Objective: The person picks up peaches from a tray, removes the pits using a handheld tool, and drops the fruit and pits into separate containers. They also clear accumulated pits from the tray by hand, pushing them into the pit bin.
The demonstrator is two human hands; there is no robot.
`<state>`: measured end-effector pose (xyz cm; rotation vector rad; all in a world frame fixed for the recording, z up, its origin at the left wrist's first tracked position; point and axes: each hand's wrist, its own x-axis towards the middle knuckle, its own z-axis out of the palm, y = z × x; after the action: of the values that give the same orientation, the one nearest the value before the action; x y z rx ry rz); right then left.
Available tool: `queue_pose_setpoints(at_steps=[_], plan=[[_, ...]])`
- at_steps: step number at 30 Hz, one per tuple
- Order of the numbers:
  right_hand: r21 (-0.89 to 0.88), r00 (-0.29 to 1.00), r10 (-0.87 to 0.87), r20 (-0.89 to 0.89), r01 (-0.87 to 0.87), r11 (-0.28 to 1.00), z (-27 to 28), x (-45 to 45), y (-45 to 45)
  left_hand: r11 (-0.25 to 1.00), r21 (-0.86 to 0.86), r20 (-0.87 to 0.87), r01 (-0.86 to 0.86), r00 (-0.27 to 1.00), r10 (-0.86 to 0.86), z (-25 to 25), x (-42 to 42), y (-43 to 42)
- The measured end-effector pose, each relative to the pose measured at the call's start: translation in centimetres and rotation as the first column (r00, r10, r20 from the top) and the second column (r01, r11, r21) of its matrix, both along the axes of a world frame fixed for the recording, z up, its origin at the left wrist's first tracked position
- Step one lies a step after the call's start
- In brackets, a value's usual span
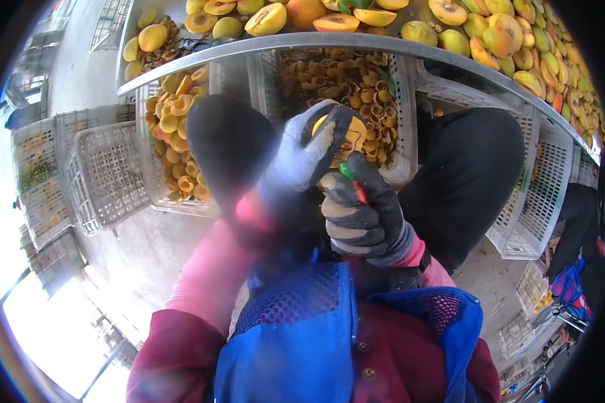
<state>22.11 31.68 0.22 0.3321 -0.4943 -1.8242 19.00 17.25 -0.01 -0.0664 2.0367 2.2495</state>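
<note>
My left hand (306,148), in a grey-and-black work glove, is closed around a yellow peach half (357,134). Its cut face is turned up, and the fingers cover part of it. Just below, my right hand (364,218), gloved too, grips a small pitting tool (360,192) with a red and green handle. The tool's tip reaches the peach, where a thin curved dark line shows on the flesh; whether that is the tool's loop I cannot tell. Both hands are over my lap, in front of a crate (405,101) of pits and scraps.
A metal-rimmed table (302,41) carries many whole and halved peaches. Left of my knee, a white crate (148,151) holds pitted halves (178,127). Stacked plastic crates (107,168) stand at the left, another crate (541,195) at the right. Another person's dark-clothed leg (578,215) shows at far right.
</note>
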Motion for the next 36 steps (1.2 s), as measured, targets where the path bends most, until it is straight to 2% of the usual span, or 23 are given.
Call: queue_pose_setpoints(at_steps=[2,3,5,6,7,9,10,14,15,16,18,20,21,22,23,24,26,28,29,30,32,33,36], plan=[[-0.13,0.999,-0.018,0.05,0.024,0.991,-0.5,0.2,-0.1,0.995,-0.012,0.098,0.104,0.99,-0.102,-0.3,-0.3,-0.4],[-0.102,0.997,-0.08,-0.013,0.078,0.992,-0.5,0.3,-0.2,0.989,0.147,0.232,-0.021,0.973,-0.014,-0.6,0.1,-0.4],[-0.063,0.969,-0.202,-0.141,0.194,0.979,-0.3,0.8,-0.6,0.868,0.386,0.515,-0.313,0.854,0.079,-1.5,1.0,0.2],[-0.056,0.967,-0.219,-0.132,0.213,0.975,-0.2,0.6,-0.5,0.824,0.446,0.449,-0.35,0.884,0.133,-1.6,1.1,0.6],[-0.053,0.963,-0.24,-0.126,0.235,0.971,-0.2,0.0,-0.1,0.91,0.231,0.281,-0.345,0.919,0.277,-1.1,2.1,0.5],[-0.045,0.967,-0.244,-0.078,0.242,0.969,-1.9,-0.4,0.1,0.874,0.13,0.428,-0.469,0.821,0.377,-0.3,2.1,-0.9],[-0.023,0.974,-0.219,-0.053,0.218,0.976,-2.9,0.0,0.1,0.873,0.075,0.4,-0.482,0.816,0.417,0.6,2.2,-2.3],[0.05,0.986,-0.15,-0.066,0.154,0.987,-3.1,-0.4,0.3,0.718,-0.343,-0.014,-0.606,0.768,0.641,4.6,2.5,-13.7],[0.049,0.984,-0.153,-0.09,0.158,0.986,-3.5,-0.6,0.4,0.597,-0.573,-0.25,-0.561,0.814,0.525,3.3,2.0,-17.2],[0.05,0.982,-0.154,-0.109,0.16,0.986,-3.9,-0.8,0.5,-0.061,-0.935,-0.341,-0.35,0.836,0.43,3.1,1.6,-19.2],[0.137,0.984,-0.137,-0.116,0.152,0.979,-4.7,-1.4,0.2,-0.202,-0.903,-0.423,-0.379,0.864,0.272,3.8,-0.6,-17.8],[0.182,0.99,-0.118,-0.08,0.131,0.975,-5.7,-1.5,-0.3,0.199,-0.892,-0.317,-0.405,0.876,0.364,5.9,-5.0,-10.8],[0.313,0.995,-0.065,-0.081,0.087,0.946,-5.7,-1.7,-0.3,0.312,-0.841,-0.38,-0.443,0.893,0.243,4.6,-7.0,-9.5],[0.389,0.996,-0.047,-0.081,0.075,0.918,-5.5,-1.9,-0.2,0.124,-0.947,-0.289,-0.298,0.954,0.084,4.6,-9.1,-8.5],[0.462,0.996,-0.033,-0.077,0.065,0.884,-5.2,-2.1,0.1,0.098,-0.973,-0.21,-0.207,0.977,-0.025,3.5,-11.6,-8.2],[0.534,0.997,-0.024,-0.068,0.057,0.844,-4.9,-2.4,0.3,0.022,-0.995,-0.095,-0.095,0.995,-0.005,2.3,-13.6,-7.7],[0.646,0.984,-0.054,-0.171,0.153,0.747,-4.6,-2.6,0.9,0.043,-0.994,0.1,0.098,0.993,0.057,0.5,-17.1,-8.5],[0.755,0.97,-0.05,-0.239,0.218,0.618,-4.4,-2.7,1.1,0.253,-0.966,0.03,0.055,0.994,-0.103,-0.6,-18.1,-10.2],[0.809,0.967,-0.028,-0.252,0.227,0.542,-4.3,-3.0,0.9,0.264,-0.964,-0.065,-0.042,0.995,-0.078,0.1,-17.1,-9.2],[0.854,0.964,-0.004,-0.266,0.238,0.462,-4.2,-3.5,0.7,0.282,-0.953,-0.163,-0.113,0.974,-0.159,1.1,-15.8,-8.1],[0.864,0.961,-0.064,-0.267,0.269,0.425,-3.4,-4.4,0.6,0.345,-0.906,-0.355,-0.246,0.885,-0.301,3.3,-12.8,-5.9],[0.872,0.961,-0.084,-0.265,0.276,0.405,-2.9,-4.6,0.7,0.349,-0.911,-0.358,-0.22,0.841,-0.405,4.3,-11.2,-4.5],[0.686,0.942,-0.118,-0.315,0.311,0.658,-1.2,-5.3,1.0,0.328,-0.943,-0.267,-0.055,0.713,-0.648,5.2,-6.6,-1.7]])
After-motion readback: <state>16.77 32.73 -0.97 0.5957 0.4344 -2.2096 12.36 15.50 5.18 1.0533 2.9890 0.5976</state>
